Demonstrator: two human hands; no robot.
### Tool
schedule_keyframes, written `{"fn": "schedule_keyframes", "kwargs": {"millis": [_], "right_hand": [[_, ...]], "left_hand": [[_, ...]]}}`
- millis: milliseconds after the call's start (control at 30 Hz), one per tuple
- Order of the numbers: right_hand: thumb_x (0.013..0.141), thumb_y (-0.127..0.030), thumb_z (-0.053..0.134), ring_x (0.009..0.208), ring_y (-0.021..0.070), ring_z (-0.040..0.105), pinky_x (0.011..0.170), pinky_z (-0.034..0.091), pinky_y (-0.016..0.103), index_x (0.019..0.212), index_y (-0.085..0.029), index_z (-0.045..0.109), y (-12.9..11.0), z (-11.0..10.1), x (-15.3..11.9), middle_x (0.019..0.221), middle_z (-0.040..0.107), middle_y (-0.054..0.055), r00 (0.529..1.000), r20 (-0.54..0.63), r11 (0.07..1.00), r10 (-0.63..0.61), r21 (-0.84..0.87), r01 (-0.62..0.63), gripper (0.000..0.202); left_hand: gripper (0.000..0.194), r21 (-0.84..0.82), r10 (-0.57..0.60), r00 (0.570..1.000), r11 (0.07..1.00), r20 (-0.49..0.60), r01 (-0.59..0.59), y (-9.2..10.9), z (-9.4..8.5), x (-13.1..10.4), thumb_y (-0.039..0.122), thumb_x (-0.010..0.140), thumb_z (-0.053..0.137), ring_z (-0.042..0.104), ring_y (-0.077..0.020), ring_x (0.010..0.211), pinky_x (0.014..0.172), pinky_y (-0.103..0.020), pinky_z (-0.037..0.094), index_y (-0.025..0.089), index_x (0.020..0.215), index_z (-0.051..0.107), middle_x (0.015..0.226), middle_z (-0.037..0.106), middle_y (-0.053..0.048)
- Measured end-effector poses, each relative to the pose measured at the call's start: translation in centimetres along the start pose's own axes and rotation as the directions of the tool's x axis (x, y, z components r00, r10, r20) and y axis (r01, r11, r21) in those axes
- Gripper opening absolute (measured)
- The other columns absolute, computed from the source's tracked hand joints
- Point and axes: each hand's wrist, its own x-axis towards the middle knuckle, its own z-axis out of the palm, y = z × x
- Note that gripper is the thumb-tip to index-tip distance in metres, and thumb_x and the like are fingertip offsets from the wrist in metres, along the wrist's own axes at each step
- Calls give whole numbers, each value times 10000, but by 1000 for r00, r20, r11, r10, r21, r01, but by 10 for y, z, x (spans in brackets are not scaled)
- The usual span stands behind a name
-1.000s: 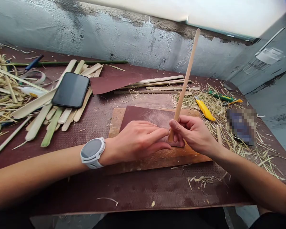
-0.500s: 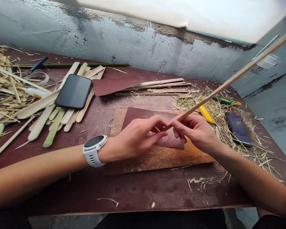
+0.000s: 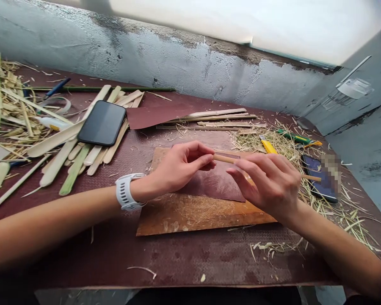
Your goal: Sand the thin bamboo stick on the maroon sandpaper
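My left hand (image 3: 190, 163), with a white watch on its wrist, is closed in a pinch on the near end of a slim wooden stick (image 3: 225, 158). My right hand (image 3: 269, 182) bends its fingers over the same stick farther along, its thumb held a little apart from them. Part of the stick is hidden behind those fingers, and its other end pokes out to the right, over a phone. Beneath both hands lies a brown sheet (image 3: 219, 185), like sandpaper, dusted pale on top. It rests on a wooden board (image 3: 178, 216).
A black phone (image 3: 102, 123) lies on flat bamboo strips at left, near a heap of shavings (image 3: 9, 114). More thin strips (image 3: 222, 113) and another brown sheet (image 3: 155, 116) lie at the back. To the right are a yellow cutter (image 3: 268, 145), a green-handled tool (image 3: 294, 136) and a second phone (image 3: 314, 169).
The stick has swung down from a steep slant to nearly level, pointing right. My left hand has risen slightly, and my right hand has turned over, its thumb coming away from the stick.
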Motion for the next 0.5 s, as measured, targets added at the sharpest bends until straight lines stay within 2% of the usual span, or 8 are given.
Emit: {"fn": "schedule_keyframes", "kwargs": {"millis": [67,133,233,400,500], "right_hand": [[988,-319,694,983,234,671,909,497,379,1270,-202,685,2,2,0,1086,767,98,998,7,994,-65,-84,66,307],[1014,-228,634,960,219,664,884,504,364,1371,-196,644,5,6,1,1048,758,83,995,54,992,-79,-90,84,359],[1021,-128,567,852,176,641,776,487,309,1431,-254,624,12,10,0,942,740,33,992,109,994,-60,-87,69,433],[990,-148,637,836,174,623,768,484,308,1436,-256,631,19,12,-3,966,744,45,997,27,995,-77,-54,79,459],[994,-153,633,824,167,625,762,485,303,1442,-269,628,20,13,-4,962,741,42,998,19,997,-60,-38,61,463]], "left_hand": [[284,-35,6,999,999,32,-4,2,3,-1,329,912,815,776,-167,904,952,-365,640,108,1053,705,965,788,-62],[279,-81,7,998,997,69,-1,3,5,-2,317,923,809,781,-169,926,960,-360,640,107,1076,708,1007,797,-73],[290,-123,-4,993,992,115,18,5,5,-2,316,947,791,782,-174,978,983,-355,634,112,1137,709,1057,803,-87],[278,-160,-9,990,987,138,31,5,2,-2,319,986,749,774,-186,1043,989,-356,631,135,1190,707,1096,802,-94],[279,-155,-22,992,987,127,42,4,2,-2,328,984,751,776,-187,1017,972,-365,636,139,1182,696,1071,803,-92]]}}
